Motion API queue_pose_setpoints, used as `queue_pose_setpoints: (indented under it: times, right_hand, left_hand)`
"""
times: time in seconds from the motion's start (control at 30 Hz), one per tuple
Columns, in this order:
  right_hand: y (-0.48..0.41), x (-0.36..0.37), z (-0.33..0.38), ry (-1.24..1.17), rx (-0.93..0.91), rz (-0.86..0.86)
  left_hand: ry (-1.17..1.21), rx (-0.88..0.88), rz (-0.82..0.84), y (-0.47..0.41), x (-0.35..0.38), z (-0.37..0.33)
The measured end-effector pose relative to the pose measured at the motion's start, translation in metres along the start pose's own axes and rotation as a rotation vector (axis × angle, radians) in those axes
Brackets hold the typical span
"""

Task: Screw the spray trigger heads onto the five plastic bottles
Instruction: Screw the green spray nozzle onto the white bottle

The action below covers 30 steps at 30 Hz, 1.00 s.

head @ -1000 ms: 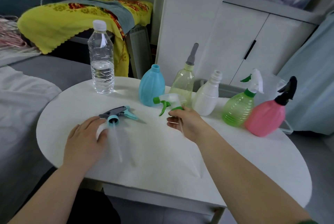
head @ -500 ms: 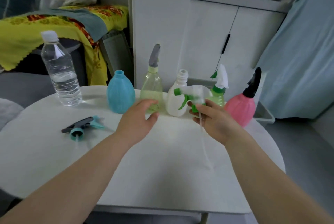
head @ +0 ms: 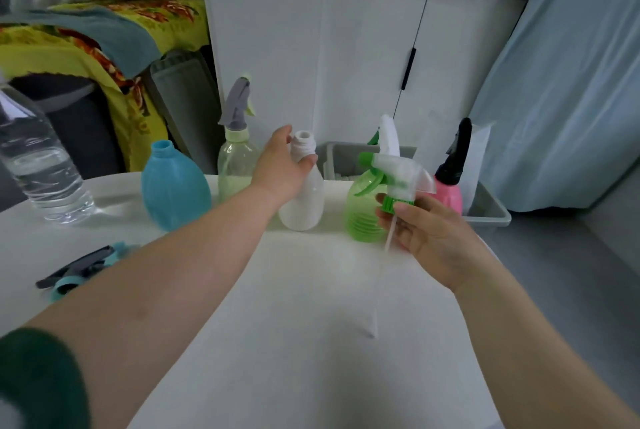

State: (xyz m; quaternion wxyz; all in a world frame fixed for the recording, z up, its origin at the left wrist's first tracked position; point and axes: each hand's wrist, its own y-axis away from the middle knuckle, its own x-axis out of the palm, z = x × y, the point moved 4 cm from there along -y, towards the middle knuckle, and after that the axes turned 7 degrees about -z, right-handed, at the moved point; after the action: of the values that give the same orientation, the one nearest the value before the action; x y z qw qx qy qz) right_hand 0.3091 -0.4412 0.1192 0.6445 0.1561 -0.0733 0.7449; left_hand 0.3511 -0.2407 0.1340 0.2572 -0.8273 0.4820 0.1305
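- Trigger head [head: 398, 176], clear-bodied with a green lever and a ribbed green collar, sits right of centre in the frame. The right hand [head: 426, 234] holds it above the counter [head: 277, 342], fingertips pinching the collar.
- Its dip tube [head: 379, 286] is thin and pale and looks flexible. It hangs long and slightly slanted toward the counter.
- White bottle [head: 301, 200] stands on the counter at centre frame; it is opaque, smooth and pear-shaped, with an open threaded neck. The left hand [head: 282, 165] curls fingers and thumb round it just below the neck.
- Likely risks:
  - The tube tip hangs well below the narrow mouth, so it could miss and buckle against the rim.
  - A collar set down tilted could cross-thread.
  - The bottle looks light and empty, so it could tip into its neighbours if the grip slackens.
- In the same row, three translucent bottles each appear to carry a head:
  - yellow-green bottle [head: 237, 169], to the left
  - ribbed green bottle [head: 363, 217], to the right
  - pink bottle [head: 450, 195], further right
- Blue bottle [head: 175, 186], rounded and open-necked, stands left of centre. A loose trigger head [head: 76, 271], grey and teal, lies on the counter at the left edge.
- A clear water bottle [head: 38, 165] stands at far left, and a grey bin [head: 488, 210] sits behind the counter at right.
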Motion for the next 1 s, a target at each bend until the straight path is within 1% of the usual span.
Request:
queue_pose_setpoints:
  times: [0.1,0.27,0.37,0.47,0.6,0.8,0.93,1.0]
  right_hand:
    - [0.000,-0.002,0.003,-0.026,0.007,0.006]
    - [0.005,-0.004,0.012,-0.073,-0.021,0.018]
    - [0.010,-0.002,0.025,-0.119,-0.062,0.016]
    - [0.015,0.005,0.041,-0.164,-0.110,0.013]
    - [0.023,0.018,0.059,-0.199,-0.182,0.003]
    - [0.030,0.040,0.078,-0.215,-0.286,-0.007]
    - [0.030,0.054,0.090,-0.283,-0.343,-0.026]
    - [0.029,0.059,0.093,-0.323,-0.363,-0.047]
  left_hand:
    - [0.035,-0.022,0.012,-0.006,0.004,0.002]
    - [0.065,-0.001,0.013,-0.006,0.000,0.001]
    - [0.145,-0.008,0.003,0.004,-0.015,-0.002]
    - [0.244,0.014,0.056,0.021,-0.036,-0.009]
    - [0.208,0.087,0.126,0.048,-0.060,-0.006]
    - [0.178,0.019,0.169,0.075,-0.071,0.018]
    - [0.214,-0.002,0.142,0.081,-0.073,0.028]
    - [0.190,-0.007,0.145,0.086,-0.072,0.036]
